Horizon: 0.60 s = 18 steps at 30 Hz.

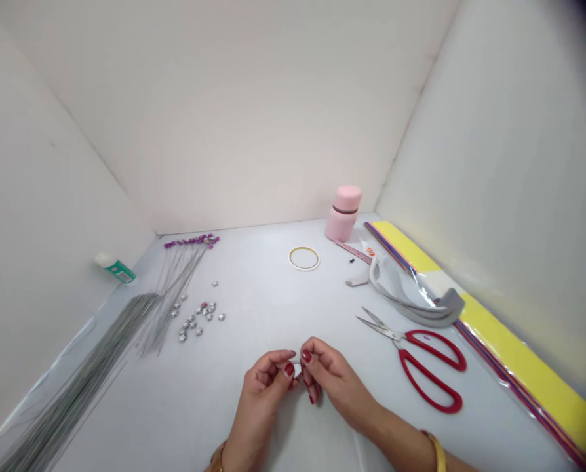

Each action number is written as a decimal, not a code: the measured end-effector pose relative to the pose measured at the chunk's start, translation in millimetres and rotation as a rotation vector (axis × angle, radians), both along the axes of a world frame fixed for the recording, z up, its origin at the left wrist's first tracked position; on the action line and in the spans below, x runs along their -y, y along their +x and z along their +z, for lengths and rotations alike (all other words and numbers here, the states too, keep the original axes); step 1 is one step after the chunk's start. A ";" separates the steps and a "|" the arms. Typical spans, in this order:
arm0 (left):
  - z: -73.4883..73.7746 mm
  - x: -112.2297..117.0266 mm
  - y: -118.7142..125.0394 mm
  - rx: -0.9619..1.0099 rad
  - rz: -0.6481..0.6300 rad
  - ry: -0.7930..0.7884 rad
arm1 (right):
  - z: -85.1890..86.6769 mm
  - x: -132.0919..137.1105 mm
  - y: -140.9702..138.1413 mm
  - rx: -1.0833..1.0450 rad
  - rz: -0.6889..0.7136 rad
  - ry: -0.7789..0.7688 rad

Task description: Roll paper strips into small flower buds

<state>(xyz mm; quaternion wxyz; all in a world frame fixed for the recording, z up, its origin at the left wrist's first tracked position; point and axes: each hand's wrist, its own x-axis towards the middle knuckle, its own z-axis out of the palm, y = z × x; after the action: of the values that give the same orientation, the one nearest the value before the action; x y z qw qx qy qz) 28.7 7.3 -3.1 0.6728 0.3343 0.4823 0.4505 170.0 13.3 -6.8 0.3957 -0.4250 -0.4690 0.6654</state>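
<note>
My left hand (268,383) and my right hand (330,373) meet over the near middle of the white table (253,288), fingertips pinched together. Between them sits a tiny pale piece (297,362), too small to name. Both hands have red-painted nails and a gold bangle at the wrist. A scatter of small silver beads (197,321) lies to the left, beyond the hands. Thin silver wires (91,373) run in a long bundle along the left side.
Red-handled scissors (421,357) lie right of the hands. Behind them are grey curved strips (415,301), a pink bottle (343,213), a tape ring (303,258), a glue bottle (115,267), purple-tipped wires (192,242) and packed coloured sheets (509,341) along the right wall.
</note>
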 end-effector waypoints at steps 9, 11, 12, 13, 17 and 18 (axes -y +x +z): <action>4.8 -1.4 -0.9 -0.098 -0.060 0.085 | 2.0 1.2 0.0 0.065 0.011 0.060; 7.5 -0.9 -1.2 -0.117 -0.095 0.112 | 1.8 1.0 0.3 0.056 0.007 0.050; 7.9 -0.5 -1.5 -0.129 -0.101 0.125 | 1.8 1.0 0.4 0.057 0.002 0.045; 7.6 -0.1 -2.1 -0.142 -0.097 0.133 | 1.9 1.2 0.4 0.062 -0.003 0.044; 2.1 0.9 -3.9 -0.168 -0.066 0.160 | 3.3 2.0 0.8 0.116 -0.006 0.109; 1.2 0.8 -4.0 -0.164 -0.062 0.158 | 3.8 2.2 1.1 0.133 0.001 0.142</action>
<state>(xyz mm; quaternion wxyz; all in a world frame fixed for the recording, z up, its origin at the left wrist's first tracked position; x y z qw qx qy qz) 24.8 6.5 -1.9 0.6163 0.4367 0.4881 0.4374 171.1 11.1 -3.0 0.3927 -0.4389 -0.5405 0.6009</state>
